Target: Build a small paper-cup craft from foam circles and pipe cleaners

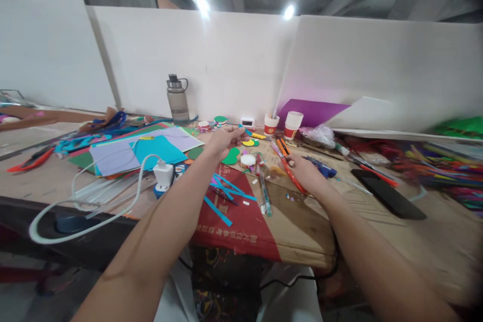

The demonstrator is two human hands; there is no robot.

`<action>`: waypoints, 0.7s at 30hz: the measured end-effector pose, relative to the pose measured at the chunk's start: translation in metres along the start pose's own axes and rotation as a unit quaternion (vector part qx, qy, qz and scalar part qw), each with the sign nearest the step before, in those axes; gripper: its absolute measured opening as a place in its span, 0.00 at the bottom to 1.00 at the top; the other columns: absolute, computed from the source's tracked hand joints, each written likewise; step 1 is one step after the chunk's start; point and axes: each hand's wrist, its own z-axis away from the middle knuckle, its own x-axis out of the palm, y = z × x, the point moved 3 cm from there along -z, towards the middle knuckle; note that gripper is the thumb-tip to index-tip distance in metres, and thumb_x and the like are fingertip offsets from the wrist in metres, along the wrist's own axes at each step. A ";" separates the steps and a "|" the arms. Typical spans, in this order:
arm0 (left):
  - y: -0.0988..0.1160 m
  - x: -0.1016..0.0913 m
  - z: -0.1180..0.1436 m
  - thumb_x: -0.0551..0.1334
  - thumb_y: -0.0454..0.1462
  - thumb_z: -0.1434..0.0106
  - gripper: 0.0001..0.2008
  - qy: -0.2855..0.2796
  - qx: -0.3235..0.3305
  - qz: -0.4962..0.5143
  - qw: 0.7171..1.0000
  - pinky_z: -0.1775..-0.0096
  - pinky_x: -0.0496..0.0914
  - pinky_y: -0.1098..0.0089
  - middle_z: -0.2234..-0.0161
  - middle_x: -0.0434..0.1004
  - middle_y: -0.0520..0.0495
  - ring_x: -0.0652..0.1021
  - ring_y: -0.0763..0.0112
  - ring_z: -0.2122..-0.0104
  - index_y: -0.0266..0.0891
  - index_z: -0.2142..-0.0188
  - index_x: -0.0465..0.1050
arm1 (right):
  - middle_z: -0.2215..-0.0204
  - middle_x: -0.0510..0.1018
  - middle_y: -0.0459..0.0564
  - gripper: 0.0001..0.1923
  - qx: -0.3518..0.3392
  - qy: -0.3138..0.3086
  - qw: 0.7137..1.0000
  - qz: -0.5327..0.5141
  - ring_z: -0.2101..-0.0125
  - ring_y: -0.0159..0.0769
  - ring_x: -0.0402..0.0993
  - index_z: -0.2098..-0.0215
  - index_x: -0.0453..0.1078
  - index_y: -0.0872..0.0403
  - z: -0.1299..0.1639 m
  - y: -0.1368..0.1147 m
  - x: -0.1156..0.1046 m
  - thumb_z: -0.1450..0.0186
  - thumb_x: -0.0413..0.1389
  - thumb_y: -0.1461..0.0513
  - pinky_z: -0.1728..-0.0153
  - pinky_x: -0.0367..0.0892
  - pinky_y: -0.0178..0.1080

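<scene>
My left hand is raised over the far middle of the table, thumb and fingers pinched on a small blue paper strip. My right hand lies lower and to the right, its fingers closed round a long orange tool whose kind I cannot make out. Between the hands is a small white round box, with green paper shapes and a yellow paper oval by it. Loose blue paper strips lie nearer to me, beside a clear-barrelled pen.
Coloured paper sheets and a white cable with a plug occupy the left. A water bottle and paper cups stand at the back. To the right lie a phone and a heap of coloured craft sticks.
</scene>
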 end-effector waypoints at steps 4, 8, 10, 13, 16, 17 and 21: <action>-0.004 0.012 0.005 0.71 0.40 0.47 0.12 -0.007 0.058 -0.064 0.996 0.71 0.65 0.76 0.76 0.78 0.49 0.77 0.76 0.75 0.35 0.74 0.72 | 0.57 0.79 0.64 0.19 0.008 0.007 0.992 0.124 0.57 0.49 0.77 0.51 0.72 0.59 -0.002 0.000 0.010 0.37 0.55 0.58 0.60 0.66 0.41; 0.000 0.028 0.020 0.68 0.40 0.45 0.08 -0.001 0.138 -0.216 0.967 0.69 0.64 0.74 0.76 0.78 0.50 0.73 0.75 0.75 0.37 0.73 0.76 | 0.54 0.78 0.66 0.24 -0.015 -0.036 0.983 0.178 0.54 0.51 0.74 0.45 0.69 0.61 0.003 -0.012 0.016 0.36 0.54 0.58 0.56 0.65 0.43; 0.000 0.037 0.028 0.68 0.40 0.45 0.08 -0.014 0.161 -0.251 0.954 0.69 0.64 0.74 0.77 0.76 0.51 0.72 0.75 0.75 0.37 0.75 0.76 | 0.54 0.77 0.67 0.21 -0.030 -0.025 0.981 0.188 0.51 0.54 0.72 0.48 0.72 0.60 0.005 -0.017 0.015 0.35 0.53 0.58 0.51 0.62 0.47; -0.007 0.048 0.034 0.67 0.42 0.45 0.11 -0.040 0.127 -0.219 0.967 0.71 0.62 0.73 0.79 0.73 0.52 0.69 0.76 0.77 0.38 0.77 0.74 | 0.52 0.77 0.64 0.17 -0.060 0.053 0.993 0.090 0.48 0.51 0.69 0.51 0.74 0.59 0.004 -0.022 0.006 0.33 0.50 0.59 0.46 0.59 0.48; -0.019 0.055 0.036 0.68 0.46 0.48 0.14 -0.054 0.077 -0.174 0.980 0.73 0.61 0.73 0.80 0.71 0.53 0.66 0.76 0.78 0.38 0.79 0.72 | 0.54 0.79 0.57 0.19 -0.115 0.094 0.981 -0.127 0.53 0.42 0.72 0.54 0.74 0.56 0.004 -0.026 0.001 0.30 0.45 0.56 0.51 0.64 0.42; -0.023 0.056 0.036 0.69 0.46 0.49 0.15 -0.055 0.064 -0.164 0.983 0.73 0.61 0.73 0.80 0.71 0.53 0.67 0.76 0.78 0.38 0.78 0.73 | 0.56 0.79 0.55 0.19 -0.131 0.092 0.970 -0.182 0.55 0.41 0.73 0.55 0.74 0.55 0.005 -0.027 0.000 0.30 0.45 0.55 0.53 0.65 0.41; -0.033 0.056 0.035 0.69 0.45 0.50 0.12 -0.052 0.040 -0.157 0.985 0.73 0.60 0.73 0.78 0.71 0.53 0.67 0.76 0.78 0.38 0.75 0.75 | 0.62 0.81 0.51 0.13 -0.125 0.088 0.957 -0.247 0.63 0.37 0.75 0.61 0.75 0.54 0.008 -0.031 0.004 0.36 0.53 0.56 0.60 0.66 0.38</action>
